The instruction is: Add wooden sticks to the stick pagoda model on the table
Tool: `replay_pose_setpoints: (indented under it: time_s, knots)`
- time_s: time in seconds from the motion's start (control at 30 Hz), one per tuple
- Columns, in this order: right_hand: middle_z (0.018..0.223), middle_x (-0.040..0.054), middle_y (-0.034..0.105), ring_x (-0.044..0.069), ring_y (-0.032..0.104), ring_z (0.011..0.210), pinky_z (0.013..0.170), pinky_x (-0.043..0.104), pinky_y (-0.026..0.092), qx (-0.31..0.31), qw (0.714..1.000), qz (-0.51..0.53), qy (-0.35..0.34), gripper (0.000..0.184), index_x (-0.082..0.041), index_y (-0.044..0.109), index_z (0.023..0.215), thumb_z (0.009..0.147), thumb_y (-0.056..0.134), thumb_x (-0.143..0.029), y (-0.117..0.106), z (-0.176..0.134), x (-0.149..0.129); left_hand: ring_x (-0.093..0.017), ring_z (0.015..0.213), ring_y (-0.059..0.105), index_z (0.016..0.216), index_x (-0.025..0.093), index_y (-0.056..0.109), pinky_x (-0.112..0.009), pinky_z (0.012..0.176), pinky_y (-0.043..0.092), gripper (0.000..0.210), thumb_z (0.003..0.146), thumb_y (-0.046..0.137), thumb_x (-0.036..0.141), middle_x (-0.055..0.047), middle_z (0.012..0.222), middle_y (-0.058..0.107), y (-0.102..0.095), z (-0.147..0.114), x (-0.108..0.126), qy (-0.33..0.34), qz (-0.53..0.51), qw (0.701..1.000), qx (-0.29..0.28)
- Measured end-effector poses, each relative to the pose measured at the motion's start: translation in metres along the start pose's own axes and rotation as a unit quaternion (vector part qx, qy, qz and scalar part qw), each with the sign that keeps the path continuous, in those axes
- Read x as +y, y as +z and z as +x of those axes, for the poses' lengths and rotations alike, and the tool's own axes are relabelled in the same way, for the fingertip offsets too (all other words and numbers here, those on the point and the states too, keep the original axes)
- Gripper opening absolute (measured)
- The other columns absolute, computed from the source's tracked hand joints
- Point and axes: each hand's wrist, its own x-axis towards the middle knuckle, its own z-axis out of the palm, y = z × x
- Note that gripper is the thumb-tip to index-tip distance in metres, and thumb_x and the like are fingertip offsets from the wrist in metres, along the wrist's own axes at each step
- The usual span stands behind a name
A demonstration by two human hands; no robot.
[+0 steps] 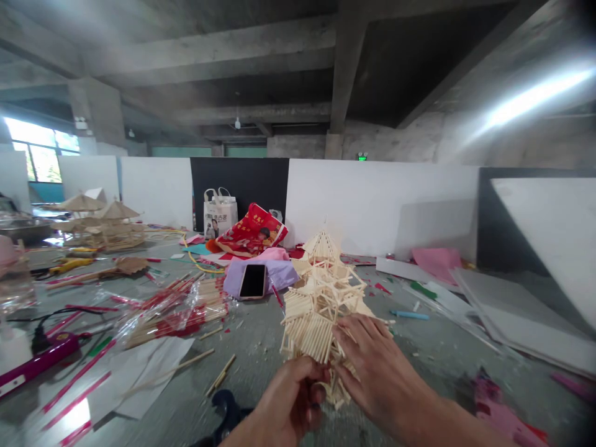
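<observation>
A pagoda model (314,332) built of thin pale wooden sticks lies in front of me on the table, its pointed top (325,245) towards the back. My right hand (379,366) grips the model's near right side, fingers over the stick roof and thumb lower down. Close by, my left hand (298,397) is closed at the lower front edge, with thumb and fingers pressed together. What its fingertips hold, if anything, is hidden.
To the left lie plastic-wrapped stick bundles (186,304), white paper (149,372) and a purple tool (40,366). A phone (252,281) rests on purple cloth behind. A pink glue gun (503,410) is at the right. White boards (526,316) and other stick models (116,226) stand farther off.
</observation>
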Motion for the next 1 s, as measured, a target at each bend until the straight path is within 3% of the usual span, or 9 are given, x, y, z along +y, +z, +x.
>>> replay_pose_setpoints:
  time_s: [0.33,0.53,0.63,0.8,0.9,0.97,1.0]
  knots:
    - [0.101,0.0092,0.057,0.026,0.048,0.098,0.087,0.044,0.039,0.027,0.999,-0.042,-0.021,0.026,-0.019,0.059,0.102,0.079,0.055,-0.029,0.006,0.006,-0.003,0.000,0.042,0.037,0.074,0.012,0.057,-0.011,0.032,0.021,0.015,0.060,0.054,0.014,0.005,0.065,0.048,-0.001,0.002,0.000,-0.007,-0.003,1.000,0.000]
    - [0.105,0.0086,0.057,0.026,0.047,0.102,0.092,0.044,0.036,0.040,0.996,-0.061,-0.060,0.018,-0.020,0.060,0.096,0.078,0.059,-0.024,0.008,0.004,0.002,0.000,0.041,0.038,0.076,0.012,0.056,-0.012,0.032,0.021,0.019,0.057,0.053,0.015,0.005,0.065,0.049,0.000,0.003,-0.001,-0.012,0.001,1.000,-0.009]
    - [0.108,0.0081,0.056,0.025,0.046,0.105,0.092,0.045,0.036,0.052,0.996,-0.027,-0.067,0.015,-0.021,0.060,0.095,0.081,0.056,-0.023,-0.006,0.004,0.004,-0.001,0.040,0.041,0.078,0.014,0.056,-0.012,0.031,0.021,0.021,0.057,0.054,0.016,0.005,0.065,0.050,-0.003,0.004,-0.004,-0.001,0.023,1.000,-0.008]
    - [0.100,0.0088,0.058,0.022,0.052,0.096,0.080,0.037,0.045,0.152,0.984,0.044,-0.075,0.025,-0.017,0.056,0.107,0.084,0.047,-0.018,-0.046,-0.008,0.006,-0.004,0.037,0.043,0.079,0.017,0.055,-0.014,0.028,0.022,0.023,0.056,0.052,0.019,0.003,0.066,0.055,-0.025,0.008,-0.008,0.012,0.151,0.988,-0.015]
    - [0.080,0.0032,0.061,0.016,0.057,0.077,0.068,0.028,0.048,0.157,0.984,0.063,-0.063,0.021,-0.020,0.060,0.096,0.084,0.043,-0.013,-0.048,-0.029,0.010,-0.006,0.039,0.044,0.077,0.017,0.057,-0.017,0.030,0.027,0.018,0.060,0.050,0.021,0.001,0.072,0.057,-0.038,0.005,-0.006,0.033,0.274,0.961,-0.025]
    - [0.074,0.0002,0.062,0.015,0.059,0.069,0.062,0.025,0.049,0.097,0.992,0.046,-0.065,0.022,-0.023,0.060,0.087,0.081,0.043,-0.011,-0.035,-0.048,0.013,-0.009,0.049,0.051,0.076,0.019,0.060,-0.020,0.042,0.039,0.015,0.067,0.049,0.020,0.000,0.074,0.059,-0.042,-0.002,-0.002,0.128,0.407,0.904,-0.024]
    - [0.073,-0.0008,0.063,0.014,0.060,0.066,0.059,0.024,0.050,0.054,0.995,0.031,-0.072,0.022,-0.024,0.060,0.084,0.077,0.044,-0.010,-0.025,-0.058,0.016,-0.012,0.058,0.055,0.078,0.020,0.061,-0.022,0.053,0.043,0.016,0.070,0.047,0.018,-0.001,0.077,0.060,-0.043,-0.006,0.000,0.197,0.478,0.856,-0.025]
